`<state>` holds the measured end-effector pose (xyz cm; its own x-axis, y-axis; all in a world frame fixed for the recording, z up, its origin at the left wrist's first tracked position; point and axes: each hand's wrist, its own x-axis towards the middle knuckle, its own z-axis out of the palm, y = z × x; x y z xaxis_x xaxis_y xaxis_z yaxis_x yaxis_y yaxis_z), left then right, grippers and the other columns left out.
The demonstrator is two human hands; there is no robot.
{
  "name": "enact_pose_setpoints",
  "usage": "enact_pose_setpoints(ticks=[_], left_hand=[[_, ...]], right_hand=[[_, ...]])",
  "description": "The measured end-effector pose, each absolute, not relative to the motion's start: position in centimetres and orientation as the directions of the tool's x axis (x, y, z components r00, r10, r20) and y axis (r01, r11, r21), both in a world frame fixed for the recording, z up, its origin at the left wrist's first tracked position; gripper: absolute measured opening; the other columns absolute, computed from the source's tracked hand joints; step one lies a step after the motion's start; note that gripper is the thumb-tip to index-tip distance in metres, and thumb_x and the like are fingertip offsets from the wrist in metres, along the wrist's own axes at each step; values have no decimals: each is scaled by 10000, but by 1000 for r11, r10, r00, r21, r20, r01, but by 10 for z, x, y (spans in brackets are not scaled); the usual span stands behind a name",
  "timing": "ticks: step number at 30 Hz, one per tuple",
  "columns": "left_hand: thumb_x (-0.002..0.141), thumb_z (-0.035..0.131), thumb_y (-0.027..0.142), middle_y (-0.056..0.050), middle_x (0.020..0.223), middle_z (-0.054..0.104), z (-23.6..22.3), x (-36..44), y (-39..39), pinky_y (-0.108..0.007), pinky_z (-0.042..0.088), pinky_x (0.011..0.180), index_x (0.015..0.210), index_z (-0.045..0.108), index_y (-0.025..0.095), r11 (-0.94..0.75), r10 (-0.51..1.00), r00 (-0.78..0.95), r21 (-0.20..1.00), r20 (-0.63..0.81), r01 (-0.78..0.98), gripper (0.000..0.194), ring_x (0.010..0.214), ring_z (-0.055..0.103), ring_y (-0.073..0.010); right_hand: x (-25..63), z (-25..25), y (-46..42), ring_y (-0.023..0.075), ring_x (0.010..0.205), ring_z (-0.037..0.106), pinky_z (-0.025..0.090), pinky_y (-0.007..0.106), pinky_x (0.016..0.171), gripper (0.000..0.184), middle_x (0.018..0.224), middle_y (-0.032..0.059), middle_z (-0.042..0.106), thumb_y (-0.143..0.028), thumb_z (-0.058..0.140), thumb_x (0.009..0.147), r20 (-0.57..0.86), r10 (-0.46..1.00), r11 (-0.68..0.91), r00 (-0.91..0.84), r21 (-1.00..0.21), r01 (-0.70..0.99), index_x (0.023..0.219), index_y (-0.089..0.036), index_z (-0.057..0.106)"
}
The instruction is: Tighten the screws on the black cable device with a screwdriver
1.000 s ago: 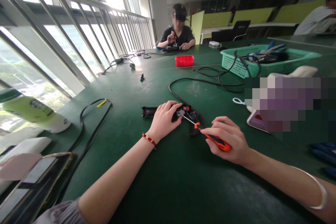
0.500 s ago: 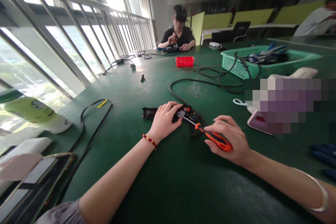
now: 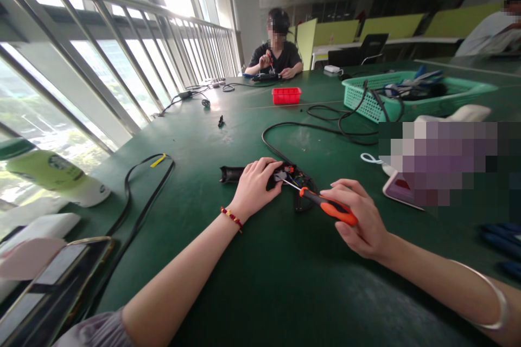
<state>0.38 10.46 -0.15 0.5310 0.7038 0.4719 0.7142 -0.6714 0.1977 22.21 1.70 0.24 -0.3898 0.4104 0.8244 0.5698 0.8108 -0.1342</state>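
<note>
A black, opened-up electrical device (image 3: 232, 174) with coloured wires and a small red part lies on the green table. My left hand (image 3: 257, 181) is closed over its middle, pressing it to the tabletop. An orange-and-black screwdriver (image 3: 331, 207) is in my right hand (image 3: 361, 219), gripped by the handle. Its thin shaft points left into the device, and the tip meets a grey part beside my left fingers. Exactly what the tip touches is too small to tell. From the device's far side runs a black power cable (image 3: 280, 126).
A teal basket (image 3: 366, 102) of tools stands at the back right, a red tray (image 3: 286, 96) at the back. To the left are a bottle (image 3: 52, 176), a black strap (image 3: 148, 211) and a phone (image 3: 52, 293). Across the table a person (image 3: 274, 49) handles a similar device.
The screwdriver's handle has turned in my right hand, and my thumb and fingers have shifted their grip. My left hand and the device stay where they were.
</note>
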Motion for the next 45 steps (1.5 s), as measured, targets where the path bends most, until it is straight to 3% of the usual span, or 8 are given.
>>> enact_pose_setpoints(ticks=[5, 9, 16, 22, 27, 33, 39, 45], left_hand=[[815, 538, 243, -63, 1201, 567, -2, 4, 105, -383, 421, 951, 1231, 516, 214, -673, 702, 533, 195, 472, 713, 417, 1086, 545, -226], [820, 537, 256, -74, 1224, 560, -1, 4, 105, -382, 418, 956, 1261, 480, 185, -668, 705, 531, 187, 470, 721, 451, 1102, 538, -232], [807, 550, 254, -71, 1216, 564, -2, 3, 105, -381, 416, 962, 1301, 432, 215, -661, 709, 518, 196, 479, 724, 510, 1102, 548, -234], [812, 547, 269, -79, 1216, 564, -3, 3, 106, -379, 422, 955, 1295, 437, 198, -663, 704, 520, 186, 483, 725, 500, 1102, 546, -237], [803, 551, 258, -82, 1208, 567, -2, 4, 105, -383, 426, 950, 1287, 448, 184, -661, 708, 519, 190, 479, 726, 500, 1093, 551, -238], [821, 536, 272, -70, 1220, 565, -2, 4, 105, -378, 415, 960, 1261, 472, 199, -661, 709, 525, 183, 471, 728, 450, 1104, 541, -232], [845, 511, 288, -88, 1225, 560, -3, 6, 105, -394, 404, 972, 1291, 465, 167, -649, 714, 533, 145, 455, 747, 464, 1096, 539, -238], [868, 490, 306, -83, 1220, 559, -4, 6, 105, -395, 394, 971, 1308, 478, 166, -641, 713, 554, 78, 430, 764, 461, 1077, 535, -239]], right_hand=[[223, 0, 17, 182, 670, 592, 479, 384, 736, 410, 774, 18, 628, -204, 494, 792, 851, 381, 817, -361, -126, 563, 1200, -196, 453], [222, -3, 18, 204, 758, 615, 496, 397, 741, 441, 855, 47, 624, -178, 542, 726, 882, 374, 826, -287, -175, 536, 1160, -213, 475], [222, -1, 19, 167, 638, 604, 487, 423, 795, 385, 791, 9, 666, -213, 580, 758, 886, 333, 815, -323, -98, 571, 1133, -216, 493], [221, -1, 19, 203, 738, 627, 501, 422, 753, 394, 826, 38, 632, -181, 562, 722, 894, 374, 807, -246, -184, 562, 1108, -224, 495], [222, -2, 19, 169, 656, 609, 475, 453, 828, 405, 785, 14, 642, -196, 596, 737, 880, 328, 831, -343, -97, 547, 1125, -199, 479], [223, -2, 20, 186, 764, 622, 495, 420, 804, 404, 864, 46, 635, -158, 591, 732, 897, 354, 827, -265, -168, 536, 1120, -202, 486], [221, -2, 20, 164, 659, 613, 481, 434, 844, 418, 798, 16, 646, -209, 619, 751, 888, 326, 823, -323, -99, 559, 1141, -190, 471], [222, -2, 22, 198, 756, 632, 505, 439, 807, 352, 842, 34, 653, -203, 587, 746, 882, 421, 774, -213, -227, 591, 1088, -220, 501]])
